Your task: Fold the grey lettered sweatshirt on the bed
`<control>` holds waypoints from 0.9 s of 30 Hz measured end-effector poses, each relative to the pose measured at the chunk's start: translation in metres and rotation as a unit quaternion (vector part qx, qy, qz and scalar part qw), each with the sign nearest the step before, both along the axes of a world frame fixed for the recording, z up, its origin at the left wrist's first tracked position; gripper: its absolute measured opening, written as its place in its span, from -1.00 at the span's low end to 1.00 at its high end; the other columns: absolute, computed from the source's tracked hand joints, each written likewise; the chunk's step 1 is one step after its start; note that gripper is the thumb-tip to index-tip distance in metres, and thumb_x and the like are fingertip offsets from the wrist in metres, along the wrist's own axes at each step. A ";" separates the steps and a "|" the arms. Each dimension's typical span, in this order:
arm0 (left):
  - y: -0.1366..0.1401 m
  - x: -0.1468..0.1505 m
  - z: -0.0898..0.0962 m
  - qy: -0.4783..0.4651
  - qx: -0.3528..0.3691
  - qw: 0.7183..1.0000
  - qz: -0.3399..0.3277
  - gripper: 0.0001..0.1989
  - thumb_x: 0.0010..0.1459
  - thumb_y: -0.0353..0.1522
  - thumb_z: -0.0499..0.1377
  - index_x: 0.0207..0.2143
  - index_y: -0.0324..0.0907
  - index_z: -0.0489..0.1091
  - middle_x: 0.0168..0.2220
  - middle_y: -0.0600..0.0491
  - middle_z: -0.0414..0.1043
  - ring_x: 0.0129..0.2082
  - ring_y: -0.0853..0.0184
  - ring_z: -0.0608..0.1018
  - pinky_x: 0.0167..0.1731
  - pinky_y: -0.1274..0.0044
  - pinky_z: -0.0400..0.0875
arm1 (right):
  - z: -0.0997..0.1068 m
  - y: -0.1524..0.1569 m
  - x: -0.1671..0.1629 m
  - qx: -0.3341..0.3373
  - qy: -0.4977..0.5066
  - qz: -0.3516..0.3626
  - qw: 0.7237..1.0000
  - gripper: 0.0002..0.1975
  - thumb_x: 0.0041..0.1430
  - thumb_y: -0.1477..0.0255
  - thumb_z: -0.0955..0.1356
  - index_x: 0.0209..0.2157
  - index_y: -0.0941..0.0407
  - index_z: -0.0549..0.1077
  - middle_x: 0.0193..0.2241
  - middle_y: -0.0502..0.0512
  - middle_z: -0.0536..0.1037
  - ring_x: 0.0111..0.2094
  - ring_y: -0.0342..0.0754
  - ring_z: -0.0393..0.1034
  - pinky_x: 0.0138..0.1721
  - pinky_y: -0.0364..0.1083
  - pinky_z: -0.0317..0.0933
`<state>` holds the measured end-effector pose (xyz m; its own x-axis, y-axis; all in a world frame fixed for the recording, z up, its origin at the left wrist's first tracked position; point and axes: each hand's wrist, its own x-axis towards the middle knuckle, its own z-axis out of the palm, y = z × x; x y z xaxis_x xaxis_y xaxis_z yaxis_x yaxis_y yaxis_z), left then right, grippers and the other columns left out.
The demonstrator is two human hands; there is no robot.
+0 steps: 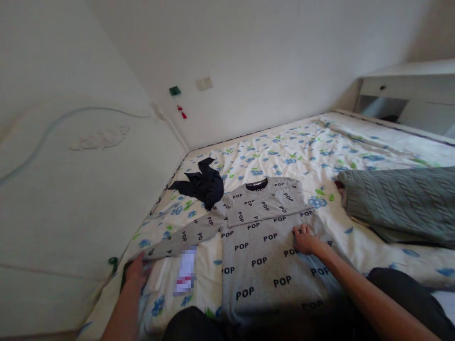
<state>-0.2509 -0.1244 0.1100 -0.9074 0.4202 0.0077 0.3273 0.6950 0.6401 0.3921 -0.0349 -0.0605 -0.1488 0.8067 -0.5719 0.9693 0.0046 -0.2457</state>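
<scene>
The left hand (135, 274) pinches the cuff (150, 253) of the grey POP-print sweatshirt (261, 248), apparently to hold its sleeve (190, 235) straight, while the right hand (305, 239) rests open, likely steadying the body.

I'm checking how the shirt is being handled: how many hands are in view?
2. The left hand is at the far end of the outstretched sleeve; the right hand rests on the body of the grey shirt. No others show.
</scene>
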 end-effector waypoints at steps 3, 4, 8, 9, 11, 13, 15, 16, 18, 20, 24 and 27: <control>0.048 0.012 0.048 -0.045 0.131 0.990 0.028 -0.85 0.47 -0.25 0.06 -0.05 -0.05 0.38 -0.38 0.15 0.41 -0.27 0.34 0.61 -0.36 0.55 0.61 | 0.009 0.001 -0.001 -0.005 -0.005 0.000 1.000 -0.12 0.42 0.47 0.30 0.67 0.24 -0.03 0.63 0.66 -0.20 0.64 0.57 -0.22 0.40 0.61 0.03; 0.069 0.021 0.070 -0.064 0.198 0.978 0.027 -0.84 0.46 -0.26 0.10 -0.01 -0.09 0.39 -0.31 0.14 0.44 -0.22 0.38 0.59 -0.32 0.59 0.60 | 0.012 0.001 -0.002 -0.005 -0.006 0.002 1.000 -0.13 0.43 0.47 0.29 0.67 0.25 -0.03 0.63 0.67 -0.19 0.64 0.57 -0.22 0.40 0.61 0.03; 0.161 0.097 0.161 -0.046 0.335 0.929 -0.152 -0.65 0.50 -0.26 0.12 0.19 -0.24 0.42 0.00 0.04 0.58 -0.03 0.41 0.53 -0.01 0.51 0.62 | 0.022 -0.001 -0.002 0.002 -0.006 0.007 1.000 -0.14 0.44 0.46 0.30 0.66 0.26 -0.02 0.63 0.68 -0.18 0.63 0.57 -0.19 0.39 0.60 0.04; 0.181 0.129 0.178 -0.029 0.345 0.910 -0.226 -0.57 0.49 -0.20 0.14 0.24 -0.27 0.41 0.10 -0.02 0.59 0.02 0.37 0.54 0.10 0.40 0.62 | 0.025 -0.002 -0.002 0.005 -0.006 0.006 1.000 -0.14 0.44 0.47 0.30 0.66 0.26 0.00 0.63 0.68 -0.16 0.63 0.57 -0.17 0.38 0.59 0.06; 0.213 0.204 0.195 0.033 0.325 0.856 -0.400 -0.48 0.44 -0.14 0.22 0.31 -0.24 0.43 0.37 -0.11 0.47 0.26 0.23 0.53 0.33 0.21 0.50 | 0.028 -0.003 0.000 0.014 -0.003 0.003 1.000 -0.15 0.42 0.47 0.31 0.65 0.24 0.05 0.62 0.68 -0.12 0.62 0.57 -0.11 0.36 0.56 0.13; 0.229 0.281 0.186 0.133 0.248 0.782 -0.556 -0.48 0.36 -0.13 0.31 0.28 -0.13 0.52 0.53 -0.07 0.30 0.51 0.11 0.35 0.51 0.16 0.27 | 0.032 -0.003 0.005 0.027 0.011 0.003 1.000 -0.15 0.38 0.44 0.35 0.63 0.23 0.12 0.60 0.67 -0.04 0.59 0.56 -0.01 0.34 0.51 0.19; 0.229 0.344 0.154 0.197 0.138 0.703 -0.669 -0.56 0.33 -0.15 0.31 0.21 -0.04 0.60 0.60 0.03 0.20 0.60 0.07 0.22 0.59 0.15 0.09 | 0.035 0.000 0.015 0.038 0.040 0.020 0.998 -0.15 0.33 0.39 0.41 0.59 0.22 0.22 0.55 0.64 0.14 0.54 0.51 0.13 0.35 0.41 0.22; 0.223 0.366 0.132 0.215 0.081 0.673 -0.703 -0.60 0.33 -0.18 0.29 0.16 -0.03 0.64 0.62 0.05 0.18 0.62 0.06 0.19 0.60 0.14 0.05 | 0.037 0.003 0.021 0.042 0.056 0.037 0.997 -0.17 0.31 0.37 0.43 0.56 0.22 0.29 0.51 0.61 0.25 0.51 0.46 0.19 0.37 0.34 0.22; 0.206 0.388 0.080 0.234 -0.007 0.653 -0.720 -0.67 0.31 -0.27 0.26 0.08 -0.03 0.66 0.60 0.02 0.22 0.61 0.06 0.23 0.60 0.15 0.07 | 0.042 0.011 0.034 0.044 0.089 0.075 0.992 -0.26 0.32 0.33 0.46 0.48 0.21 0.41 0.42 0.53 0.42 0.47 0.36 0.29 0.41 0.22 0.20; 0.183 0.380 0.027 0.254 -0.060 0.688 -0.677 -0.64 0.25 -0.38 0.26 0.08 -0.07 0.64 0.53 -0.09 0.35 0.54 0.04 0.34 0.56 0.15 0.17 | 0.046 0.022 0.048 0.033 0.114 0.103 0.988 -0.36 0.37 0.31 0.45 0.41 0.20 0.51 0.38 0.45 0.50 0.43 0.29 0.38 0.43 0.13 0.21; 0.140 0.313 -0.060 0.268 -0.147 0.777 -0.551 -0.42 0.15 -0.47 0.28 0.25 -0.09 0.54 0.38 -0.17 0.49 0.40 -0.03 0.48 0.42 0.16 0.35 | 0.053 0.047 0.065 0.031 0.152 0.084 0.984 -0.46 0.43 0.28 0.44 0.35 0.17 0.59 0.35 0.36 0.56 0.38 0.22 0.47 0.41 0.04 0.27; 0.117 0.264 -0.097 0.270 -0.159 0.818 -0.482 -0.42 0.19 -0.47 0.23 0.28 -0.10 0.48 0.35 -0.19 0.46 0.30 -0.04 0.54 0.34 0.20 0.40 | 0.054 0.065 0.069 0.053 0.166 0.017 0.985 -0.54 0.46 0.33 0.43 0.30 0.16 0.64 0.24 0.30 0.67 0.26 0.15 0.58 0.29 -0.06 0.36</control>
